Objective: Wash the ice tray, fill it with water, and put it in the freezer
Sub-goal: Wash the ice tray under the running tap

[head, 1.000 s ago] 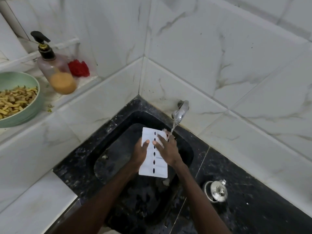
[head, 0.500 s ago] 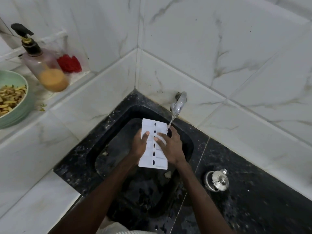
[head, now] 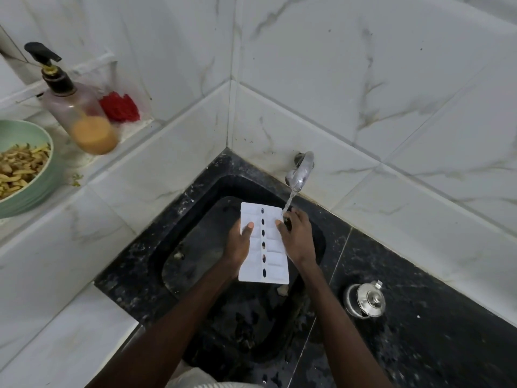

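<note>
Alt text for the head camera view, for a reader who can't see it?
Two bare hands, left hand and right hand, hold a white ice tray over a black sink, with water running from a wall tap onto the tray's far right edge. A soap pump bottle stands on the ledge at left.

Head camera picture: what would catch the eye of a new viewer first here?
First, the white ice tray in the middle, held over the black sink by the left hand and the right hand. Next, the water running from the tap at the back wall onto the tray's right edge. Then, on the ledge at left, the soap bottle and green bowl.
</note>
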Demonstrator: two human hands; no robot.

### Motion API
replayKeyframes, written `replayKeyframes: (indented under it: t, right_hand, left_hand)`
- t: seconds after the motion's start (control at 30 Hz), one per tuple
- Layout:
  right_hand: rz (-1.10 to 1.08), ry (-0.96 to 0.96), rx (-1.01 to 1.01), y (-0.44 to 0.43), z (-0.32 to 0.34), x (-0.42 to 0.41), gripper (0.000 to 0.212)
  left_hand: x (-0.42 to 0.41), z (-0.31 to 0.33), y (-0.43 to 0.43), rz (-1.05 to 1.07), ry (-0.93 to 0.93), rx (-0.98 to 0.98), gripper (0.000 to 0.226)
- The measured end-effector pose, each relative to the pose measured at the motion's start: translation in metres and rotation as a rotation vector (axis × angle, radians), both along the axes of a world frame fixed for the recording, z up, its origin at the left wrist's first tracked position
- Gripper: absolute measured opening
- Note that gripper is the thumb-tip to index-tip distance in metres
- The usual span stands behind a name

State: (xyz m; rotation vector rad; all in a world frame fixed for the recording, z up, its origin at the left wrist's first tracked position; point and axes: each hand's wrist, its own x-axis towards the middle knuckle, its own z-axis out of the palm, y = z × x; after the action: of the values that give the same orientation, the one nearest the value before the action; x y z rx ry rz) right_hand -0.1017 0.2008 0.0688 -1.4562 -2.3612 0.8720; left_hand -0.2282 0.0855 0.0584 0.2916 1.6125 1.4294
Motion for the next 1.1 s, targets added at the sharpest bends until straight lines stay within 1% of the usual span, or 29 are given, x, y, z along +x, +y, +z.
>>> replayKeyframes:
  t: [0.07, 0.13, 0.2, 0.27, 0.33, 0.4, 0.47, 0.53, 0.6, 0.67, 0.77, 0.83, 0.9, 0.97, 1.0, 1.03, 1.1]
  right_hand:
    - [0.024, -0.042, -0.028, 0.004, -0.002, -0.002, 0.053]
    - [0.068, -0.079, -0.003, 0.006, -0.005, -0.001, 0.059]
    - [0.165, -0.134, 0.051, 0.003, -0.005, 0.003, 0.060]
    - [0.251, -0.211, 0.085, -0.002, -0.005, 0.007, 0.058]
    - [0.245, -0.249, 0.129, -0.005, -0.006, 0.012, 0.055]
    - [0.195, -0.215, 0.109, -0.008, -0.006, 0.012, 0.054]
    - [0.208, -0.153, 0.101, -0.016, -0.007, 0.006, 0.055]
    - [0.254, -0.090, 0.158, -0.030, -0.013, 0.004, 0.057]
    - [0.228, -0.005, 0.190, -0.040, -0.015, 0.009, 0.050]
    - [0.161, 0.001, 0.153, -0.042, -0.013, 0.019, 0.046]
    - [0.085, -0.068, 0.094, -0.038, -0.007, 0.024, 0.054]
    - [0.088, -0.059, 0.038, -0.039, -0.004, 0.014, 0.053]
    - [0.122, 0.042, -0.028, -0.045, 0.001, 0.007, 0.046]
    - [0.145, 0.181, -0.103, -0.050, 0.005, 0.009, 0.041]
    - [0.148, 0.186, -0.082, -0.047, 0.005, 0.013, 0.036]
    - [0.131, 0.151, -0.038, -0.043, 0.006, 0.017, 0.031]
    - [0.063, 0.055, -0.008, -0.035, 0.003, 0.023, 0.034]
  left_hand:
    - [0.003, 0.004, 0.001, -0.003, -0.022, 0.004, 0.025]
    - [0.002, 0.005, 0.002, 0.006, -0.012, 0.002, 0.026]
    - [-0.003, 0.002, 0.003, 0.021, 0.010, -0.006, 0.028]
    - [-0.008, -0.001, 0.003, 0.054, -0.010, -0.016, 0.029]
    - [-0.009, -0.005, 0.004, 0.082, -0.032, -0.039, 0.029]
    - [-0.004, -0.004, 0.007, 0.096, -0.008, -0.066, 0.028]
    - [0.001, -0.004, 0.010, 0.105, 0.023, -0.073, 0.027]
    - [0.002, -0.004, 0.011, 0.120, 0.050, -0.063, 0.027]
    - [-0.003, -0.005, 0.011, 0.153, 0.061, -0.073, 0.028]
    - [-0.008, -0.004, 0.010, 0.174, 0.064, -0.103, 0.029]
    - [-0.007, -0.006, 0.009, 0.140, 0.082, -0.116, 0.021]
    - [-0.004, -0.005, 0.009, 0.108, 0.095, -0.102, 0.025]
    - [-0.005, -0.002, 0.008, 0.099, 0.092, -0.083, 0.032]
    - [-0.010, 0.003, 0.004, 0.102, 0.096, -0.072, 0.031]
    - [-0.011, 0.005, 0.003, 0.102, 0.104, -0.078, 0.029]
    - [-0.011, 0.007, 0.001, 0.099, 0.107, -0.086, 0.027]
    - [-0.006, 0.011, 0.002, 0.081, 0.104, -0.084, 0.026]
